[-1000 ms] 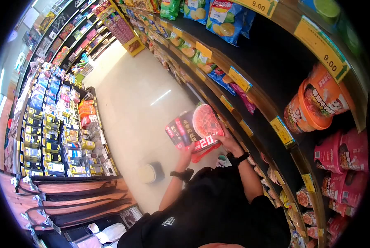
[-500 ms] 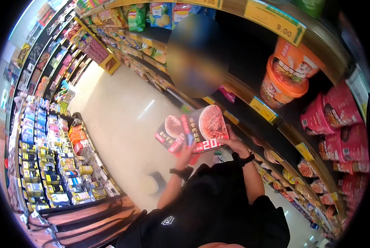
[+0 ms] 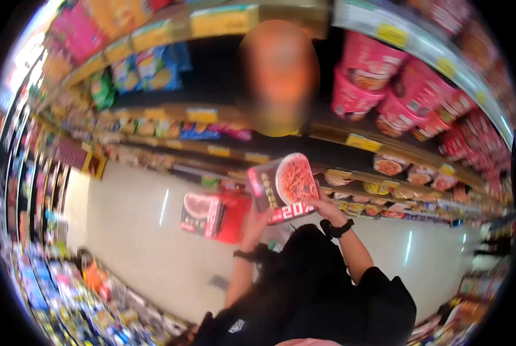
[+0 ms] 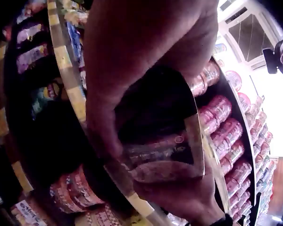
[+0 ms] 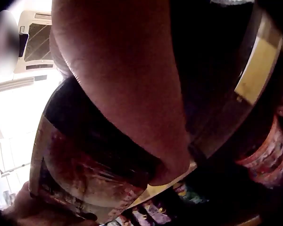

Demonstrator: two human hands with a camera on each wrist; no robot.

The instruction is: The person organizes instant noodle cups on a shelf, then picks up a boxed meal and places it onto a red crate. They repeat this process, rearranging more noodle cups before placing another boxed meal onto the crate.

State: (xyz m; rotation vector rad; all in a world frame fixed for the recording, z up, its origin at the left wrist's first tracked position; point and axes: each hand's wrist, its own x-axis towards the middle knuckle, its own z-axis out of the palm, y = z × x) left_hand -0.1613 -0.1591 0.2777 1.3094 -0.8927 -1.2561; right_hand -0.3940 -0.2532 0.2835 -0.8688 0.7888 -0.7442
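Observation:
Both hands hold a black-and-red boxed rice meal (image 3: 281, 187) in front of the chest. Its lid shows a bowl of shredded food and a large "20". My left hand (image 3: 254, 228) grips the near left corner; in the left wrist view its thumb and fingers lie around the dark box (image 4: 155, 122). At the right edge, my right hand (image 3: 324, 207) grips it with the thumb on top. Left of it and lower, a second boxed meal (image 3: 197, 214) lies against a blurred red basket-like thing (image 3: 235, 222).
Shelves run along the front, with chip bags (image 3: 159, 68), pink noodle tubs (image 3: 364, 72) and yellow price tags (image 3: 361, 142). A pale floor (image 3: 137, 207) lies below. Small packaged goods (image 3: 67, 294) fill a display at lower left.
The head view has turned right, bringing the shelves across the front. The second box, earlier partly behind the held one, now shows apart to its left with the red thing. Both hands keep their hold.

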